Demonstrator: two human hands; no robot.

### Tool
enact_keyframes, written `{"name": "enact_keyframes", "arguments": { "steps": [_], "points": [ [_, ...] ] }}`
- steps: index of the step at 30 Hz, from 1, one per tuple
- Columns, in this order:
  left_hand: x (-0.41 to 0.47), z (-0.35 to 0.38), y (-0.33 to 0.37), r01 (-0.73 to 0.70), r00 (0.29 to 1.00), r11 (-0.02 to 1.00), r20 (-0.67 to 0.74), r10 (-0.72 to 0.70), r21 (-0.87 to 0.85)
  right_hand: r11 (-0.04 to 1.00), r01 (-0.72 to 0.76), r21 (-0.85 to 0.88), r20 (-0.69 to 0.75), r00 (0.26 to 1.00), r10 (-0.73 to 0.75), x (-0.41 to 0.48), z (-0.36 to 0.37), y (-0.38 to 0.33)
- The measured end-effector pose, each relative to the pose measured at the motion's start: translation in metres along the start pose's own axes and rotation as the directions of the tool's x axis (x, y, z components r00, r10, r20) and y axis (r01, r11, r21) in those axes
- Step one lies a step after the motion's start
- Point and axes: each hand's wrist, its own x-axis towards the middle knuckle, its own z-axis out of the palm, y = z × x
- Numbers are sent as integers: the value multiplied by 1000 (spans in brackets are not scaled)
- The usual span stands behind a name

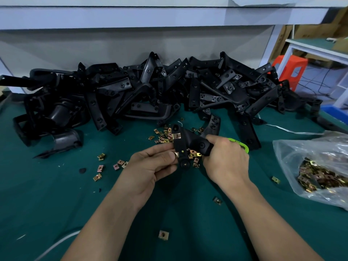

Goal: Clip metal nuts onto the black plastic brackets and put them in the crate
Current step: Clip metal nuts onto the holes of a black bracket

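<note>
I hold one black plastic bracket [181, 146] above the green table mat. My right hand [224, 161] grips its right arm. My left hand [152, 164] pinches a metal nut [176, 154] against the bracket's lower strip. One brass-coloured nut [177, 136] sits clipped on the bracket's upper part. Loose nuts [163, 135] lie scattered under and behind the bracket. No crate shows in the head view.
A big heap of black brackets [150, 91] fills the back of the table. A clear plastic bag of nuts [318, 176] lies at the right. Stray nuts [99, 167] dot the mat at the left and one nut [163, 234] lies near me. A green object [243, 146] peeks from behind my right hand.
</note>
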Motion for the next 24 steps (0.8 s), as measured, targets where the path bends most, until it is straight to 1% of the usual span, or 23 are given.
{"name": "enact_keyframes", "arguments": {
  "steps": [4,11,15,20,24],
  "points": [
    [1,-1,0,-9,998,999,-56,7,-36,998,-46,32,-28,999,47,0,-1,0],
    [-1,1,0,0,999,1000,-32,0,1,1000,-23,-16,23,999,23,-1,-3,-3],
    [-3,2,1,14,999,1000,-33,-13,25,999,-18,-33,5,1000,18,-2,-4,-3],
    [-4,4,-1,10,999,996,-51,-5,87,994,8,-104,-37,999,-12,-2,-9,-6],
    [-5,4,-3,-7,999,991,-35,11,131,980,45,-195,3,999,-46,-4,-10,-7]
  ]
}}
